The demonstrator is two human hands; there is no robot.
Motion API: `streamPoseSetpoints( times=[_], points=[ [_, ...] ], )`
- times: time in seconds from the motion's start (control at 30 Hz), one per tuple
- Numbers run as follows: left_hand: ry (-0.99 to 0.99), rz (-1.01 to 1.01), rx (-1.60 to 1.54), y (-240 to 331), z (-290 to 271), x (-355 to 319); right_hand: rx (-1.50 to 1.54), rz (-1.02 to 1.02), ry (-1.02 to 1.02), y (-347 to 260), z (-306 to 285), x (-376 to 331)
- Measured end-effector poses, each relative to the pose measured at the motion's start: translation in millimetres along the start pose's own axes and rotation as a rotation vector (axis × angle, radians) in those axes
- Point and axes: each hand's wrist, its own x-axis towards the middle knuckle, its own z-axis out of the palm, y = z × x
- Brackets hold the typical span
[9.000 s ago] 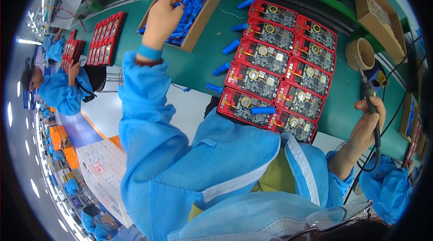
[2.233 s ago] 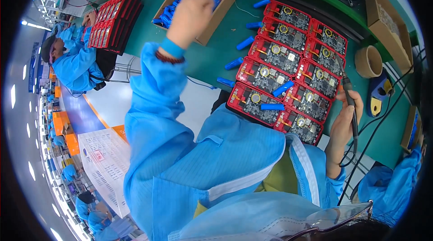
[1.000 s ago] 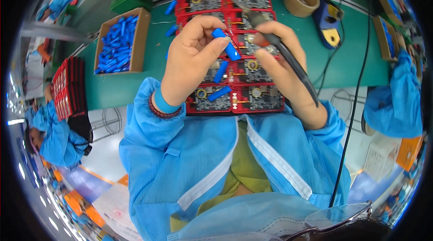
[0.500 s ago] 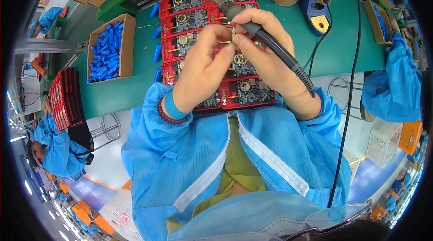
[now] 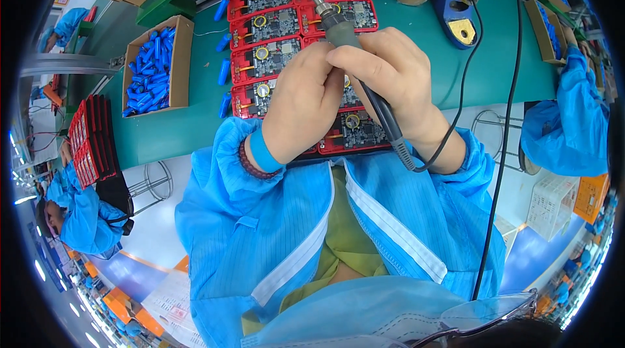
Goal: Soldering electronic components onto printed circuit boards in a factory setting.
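- Evidently gripping a soldering iron (image 5: 337,26) in the right hand (image 5: 398,78), slanted tip-first away from the body, above circuit boards (image 5: 278,22) set in red trays (image 5: 242,58).
- Holding the left hand (image 5: 298,102) against the right, fingers curled inward; cannot tell of anything pinched between, with knuckles hiding the gap.
- Could scorch a board or melt a tray by letting the tip dip, if hot.
- Could burn fingertips by sliding forward on the handle, with both hands crowded so near the metal shaft.
- Could jerk the iron by snagging the black cable (image 5: 461,87), looped beside the right wrist.
- Could misjudge contact on the boards covered from view.
- Could scatter loose blue cylinders (image 5: 224,72), lined up just left of the trays, with a careless left sleeve.
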Motion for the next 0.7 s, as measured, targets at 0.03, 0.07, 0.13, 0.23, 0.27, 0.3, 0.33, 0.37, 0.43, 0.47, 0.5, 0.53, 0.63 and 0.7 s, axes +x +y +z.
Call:
streamPoseSetpoints(
  times=[0.03,0.07,0.13,0.23,0.27,0.3,0.33,0.37,0.43,0.47,0.5,0.53,0.63,0.7],
  points=[
    [-0.03,-0.011,0.034,-1,-1,0,-0.023,0.003,-0.053,-1,-3,1],
    [-0.06,-0.022,0.069,-1,-2,0,-0.024,0.005,-0.053,1,-1,-1],
    [-0.015,-0.042,-0.004,1,-3,1,0.162,0.099,0.049,9,5,-5],
    [-0.041,-0.005,0.019,3,-9,5,0.168,0.098,0.025,12,5,-8],
    [-0.061,0.03,0.03,3,-9,7,0.149,0.063,0.005,14,4,-9],
    [-0.081,0.066,0.041,2,-9,8,0.144,0.061,0.004,14,2,-10],
    [-0.076,0.071,0.038,2,-9,9,0.136,0.053,-0.024,16,1,-10],
    [-0.086,0.088,0.058,2,-9,10,0.127,0.045,-0.052,17,-1,-9],
    [-0.089,0.125,0.072,1,-6,11,0.151,0.075,-0.088,16,-3,-10],
    [-0.084,0.138,0.066,1,-6,12,0.181,0.112,-0.121,14,-5,-10],
    [-0.104,0.129,0.086,2,-8,10,0.193,0.114,-0.175,14,-9,-11],
    [-0.12,0.121,0.105,5,-8,10,0.179,0.102,-0.18,12,-12,-8],
    [-0.103,0.121,0.08,8,-14,13,0.108,0.037,-0.21,8,-14,1],
    [-0.077,0.108,0.083,8,-18,15,0.068,-0.01,-0.216,10,-14,12]
  ],
)
